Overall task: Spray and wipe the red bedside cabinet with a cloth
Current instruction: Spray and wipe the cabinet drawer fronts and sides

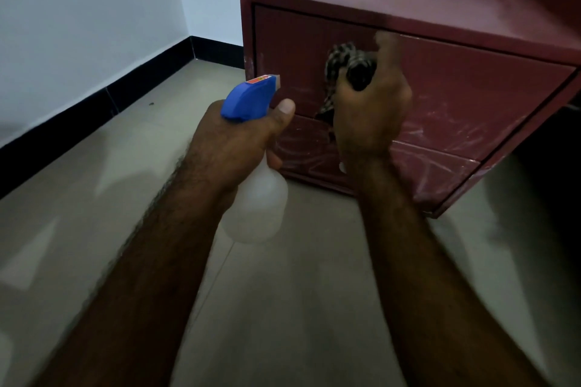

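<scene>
The red bedside cabinet stands on the floor at the upper right, its two drawer fronts scuffed with pale streaks. My left hand grips a translucent spray bottle with a blue trigger head, the nozzle pointing at the left part of the upper drawer front. My right hand holds a bunched dark-and-light patterned cloth in front of the upper drawer front. Whether the cloth touches the drawer I cannot tell. The right hand is blurred.
A white wall with a black skirting board runs along the left. Grey floor tiles fill the foreground. Dark shadow lies to the right of the cabinet.
</scene>
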A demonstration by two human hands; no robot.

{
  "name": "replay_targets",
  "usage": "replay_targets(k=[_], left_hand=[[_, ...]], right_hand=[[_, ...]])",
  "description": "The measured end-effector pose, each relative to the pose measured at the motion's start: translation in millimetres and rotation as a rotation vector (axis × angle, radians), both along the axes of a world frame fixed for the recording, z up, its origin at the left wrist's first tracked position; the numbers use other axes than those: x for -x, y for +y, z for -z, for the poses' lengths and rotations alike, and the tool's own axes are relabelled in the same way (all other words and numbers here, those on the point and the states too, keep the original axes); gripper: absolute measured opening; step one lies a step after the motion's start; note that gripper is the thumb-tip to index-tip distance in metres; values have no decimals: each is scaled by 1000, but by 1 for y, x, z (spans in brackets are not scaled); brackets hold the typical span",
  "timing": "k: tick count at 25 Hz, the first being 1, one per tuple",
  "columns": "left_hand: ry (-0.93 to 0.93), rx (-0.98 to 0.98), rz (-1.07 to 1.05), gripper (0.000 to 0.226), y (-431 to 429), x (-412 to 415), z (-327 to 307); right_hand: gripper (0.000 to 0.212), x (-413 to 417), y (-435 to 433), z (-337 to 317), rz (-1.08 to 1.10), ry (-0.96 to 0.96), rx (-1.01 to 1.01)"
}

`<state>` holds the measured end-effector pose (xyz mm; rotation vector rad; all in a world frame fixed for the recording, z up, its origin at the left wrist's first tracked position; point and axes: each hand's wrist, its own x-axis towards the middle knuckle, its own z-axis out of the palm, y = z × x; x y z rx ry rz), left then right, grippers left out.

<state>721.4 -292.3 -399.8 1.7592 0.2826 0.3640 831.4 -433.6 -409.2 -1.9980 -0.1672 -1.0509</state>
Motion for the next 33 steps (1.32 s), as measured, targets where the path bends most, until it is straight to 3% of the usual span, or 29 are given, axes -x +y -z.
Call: replay_targets(k=[2,8,14,19,25,30,33], left_hand=[[-7,-8,-6,21,5,-1,2],[17,6,-14,28,17,-4,14],[40,3,-45,34,22,-5,13],[72,-2,-59,37,26,-8,13],[45,-2,-70,24,26,-5,14],[57,48,-117,26,31,-2,16],[55,58,-137,26,33,-1,14]], right_hand=[[56,8,-1,21,47,65,-38],[58,-9,1,0,132,-106,-103],[57,4,17,29,73,69,-10],[56,-7,19,13,123,-102,-75],[54,1,29,32,9,109,33],[59,-20,29,10,-7,-90,-23],[58,-20,37,23,-66,-55,58]])
